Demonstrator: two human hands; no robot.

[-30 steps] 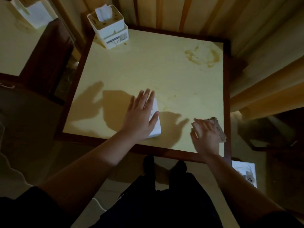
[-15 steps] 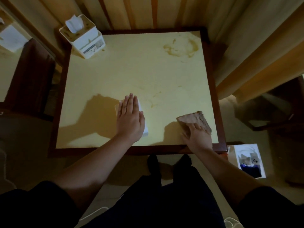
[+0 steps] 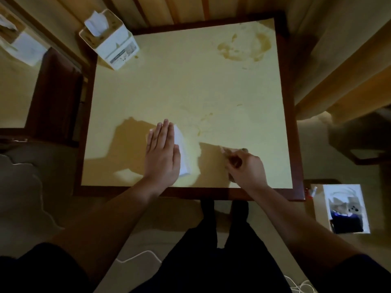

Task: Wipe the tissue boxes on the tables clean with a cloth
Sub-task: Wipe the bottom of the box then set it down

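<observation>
Tissue boxes first: white upright tissue box point(image 3: 110, 40) with a sheet poking from its pale wooden lid, parked on the far-left corner of the yellow square table point(image 3: 190, 92) with the dark wood rim, well apart from both hands. Second tissue box point(image 3: 23, 45), same kind, out on the neighbouring table at far left, cut by the frame edge. Nearer in, left hand point(image 3: 161, 154) flat, fingers straight and together, pressing down on a flat white rectangular pack point(image 3: 183, 149) by the near edge; long axis of that pack running near-to-far, under the palm. Right hand point(image 3: 246, 167) just to the right, fingers curled around a crumpled brown cloth point(image 3: 232, 153), knuckles up, cloth touching or almost touching the tabletop, hard to say which. Brown stain point(image 3: 245, 47) sitting in the far-right corner. Key relation: corner box lying far and left, closer to the left hand's side, yet cloth held on the right. Likely needs a long diagonal reach across, or the box pulled nearer first.
</observation>
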